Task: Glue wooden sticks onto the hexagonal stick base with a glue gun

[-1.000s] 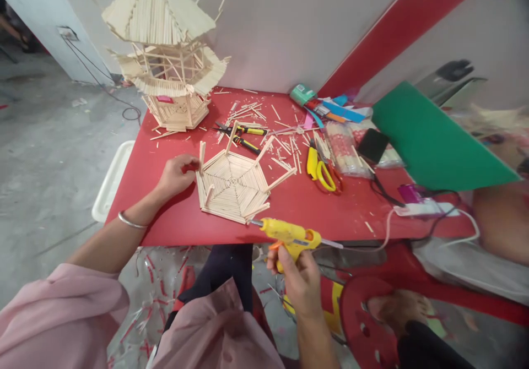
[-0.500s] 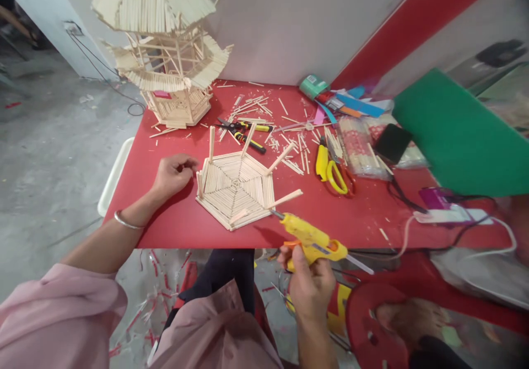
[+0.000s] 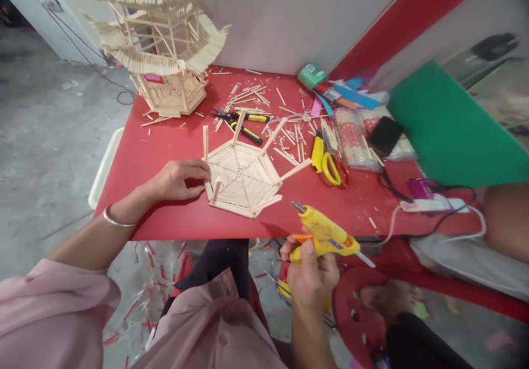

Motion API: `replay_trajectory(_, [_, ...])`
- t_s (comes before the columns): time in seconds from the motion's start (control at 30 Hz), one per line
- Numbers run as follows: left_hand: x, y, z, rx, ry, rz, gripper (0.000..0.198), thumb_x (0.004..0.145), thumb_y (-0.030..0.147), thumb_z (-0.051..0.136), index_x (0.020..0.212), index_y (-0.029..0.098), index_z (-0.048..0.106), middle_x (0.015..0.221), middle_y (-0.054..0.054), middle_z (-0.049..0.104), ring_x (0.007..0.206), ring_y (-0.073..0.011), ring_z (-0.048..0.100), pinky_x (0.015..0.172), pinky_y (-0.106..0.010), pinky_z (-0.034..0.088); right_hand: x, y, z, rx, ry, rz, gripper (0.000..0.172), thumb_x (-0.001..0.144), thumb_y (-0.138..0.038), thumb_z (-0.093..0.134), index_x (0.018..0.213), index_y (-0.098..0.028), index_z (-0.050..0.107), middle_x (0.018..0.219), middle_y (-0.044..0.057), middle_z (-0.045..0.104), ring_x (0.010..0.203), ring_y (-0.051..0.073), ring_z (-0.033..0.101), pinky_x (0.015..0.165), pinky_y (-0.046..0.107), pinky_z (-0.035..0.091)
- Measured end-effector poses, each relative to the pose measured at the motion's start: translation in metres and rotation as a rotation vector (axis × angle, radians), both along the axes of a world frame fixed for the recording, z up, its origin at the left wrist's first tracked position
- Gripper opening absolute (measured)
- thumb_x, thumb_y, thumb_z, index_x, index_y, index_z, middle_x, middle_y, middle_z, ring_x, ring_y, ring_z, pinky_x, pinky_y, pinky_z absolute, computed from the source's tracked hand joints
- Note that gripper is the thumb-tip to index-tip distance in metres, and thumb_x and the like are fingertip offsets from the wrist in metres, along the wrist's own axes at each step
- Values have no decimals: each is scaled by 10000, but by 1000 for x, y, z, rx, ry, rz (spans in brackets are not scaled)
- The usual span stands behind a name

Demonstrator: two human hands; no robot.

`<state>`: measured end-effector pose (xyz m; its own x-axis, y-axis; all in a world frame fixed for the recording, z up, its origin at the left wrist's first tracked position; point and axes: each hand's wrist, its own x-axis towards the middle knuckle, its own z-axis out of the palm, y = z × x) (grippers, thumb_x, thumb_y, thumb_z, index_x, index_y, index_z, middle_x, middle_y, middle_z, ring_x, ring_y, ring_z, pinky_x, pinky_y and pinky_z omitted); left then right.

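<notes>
My left hand is at the left edge of a flat hexagonal base made of thin wooden sticks, its curled fingers and thumb on the rim. Short stick posts stand at the base's corners, some upright and some leaning outward. My right hand grips a yellow hot glue gun by its handle, fingers at the orange trigger. The gun's metal nozzle points up and left, just right of the base and apart from it. A clear glue stick pokes out of its back end.
Behind stands a tiered stick pavilion. Pliers, yellow-handled scissors and loose stick pieces lie on the red table. Further right are bundled sticks, a dark phone-like slab, a green board and a power strip. Another person's arm shows at right.
The base has turned counterclockwise, its near posts shifting right, with my left hand now against its edge. The glue gun's nozzle has moved away from the base's right corner.
</notes>
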<state>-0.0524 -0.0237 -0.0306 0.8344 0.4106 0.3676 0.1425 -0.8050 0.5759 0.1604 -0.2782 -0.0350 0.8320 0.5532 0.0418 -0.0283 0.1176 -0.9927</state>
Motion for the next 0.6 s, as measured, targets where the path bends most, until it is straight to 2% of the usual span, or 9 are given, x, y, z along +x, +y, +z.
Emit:
replay_trajectory(0.07, [2, -5, 2, -57, -46, -79, 171, 839, 246, 672, 991, 204, 738, 1067, -103, 756, 903, -183, 731, 766, -264, 569, 7, -2, 5, 7, -40, -53, 348, 793, -495, 768, 765, -175, 635, 629, -3, 650, 489, 119, 586, 407, 225, 461])
replay_trajectory(0.13, [2, -10, 5, -114, -104, -85, 116, 860, 273, 668, 933, 209, 731, 980, -95, 767, 848, -187, 727, 718, -278, 575, 13, -5, 11, 10, -79, -103, 344, 800, -488, 759, 752, -181, 612, 630, -10, 628, 499, 124, 583, 399, 230, 457])
replay_trajectory(0.2, [1, -14, 9, -130, -175, 48, 121, 886, 265, 617, 807, 212, 690, 809, -72, 739, 746, -183, 696, 657, -298, 564, 19, -8, 18, 26, -106, -153, 324, 820, -470, 737, 753, -190, 589, 642, -17, 609, 505, 122, 574, 396, 228, 445])
replay_trajectory(0.27, [-1, -13, 12, -87, -254, 269, 151, 891, 248, 579, 758, 213, 640, 727, -57, 683, 698, -179, 650, 631, -316, 549, 21, -10, 24, 54, -149, -203, 290, 840, -447, 716, 776, -199, 580, 651, -23, 595, 497, 118, 562, 394, 231, 437])
replay_trajectory(0.33, [-1, -9, 11, -49, -305, 439, 81, 865, 255, 590, 899, 214, 651, 862, -70, 696, 802, -196, 652, 679, -334, 562, 19, -10, 27, 76, -208, -224, 263, 857, -428, 701, 791, -204, 579, 666, -21, 598, 497, 122, 565, 396, 240, 440])
replay_trajectory(0.37, [0, -7, 10, -54, -314, 474, 187, 844, 270, 611, 1018, 214, 649, 983, -84, 704, 895, -212, 656, 728, -345, 572, 18, -10, 28, 88, -244, -220, 255, 862, -422, 698, 795, -205, 581, 670, -19, 602, 496, 125, 567, 396, 246, 444])
replay_trajectory(0.43, [3, -2, 5, -132, -300, 423, 390, 813, 319, 659, 1185, 205, 623, 1143, -101, 696, 1033, -236, 653, 823, -357, 575, 13, -10, 26, 107, -306, -177, 245, 870, -414, 694, 806, -199, 595, 668, -18, 614, 496, 131, 575, 406, 261, 468])
replay_trajectory(0.47, [4, -1, 3, -190, -289, 374, 395, 814, 338, 672, 1179, 192, 637, 1126, -102, 709, 1026, -234, 664, 842, -349, 571, 10, -11, 23, 108, -335, -142, 235, 876, -408, 690, 825, -193, 609, 669, -15, 626, 505, 136, 586, 422, 271, 489])
replay_trajectory(0.6, [5, -3, 2, -340, -219, 262, 210, 882, 333, 638, 888, 143, 726, 796, -66, 738, 727, -162, 675, 708, -275, 545, 7, -24, 5, -32, -540, -3, 206, 899, -368, 669, 938, -166, 670, 758, 39, 719, 641, 182, 679, 578, 322, 572])
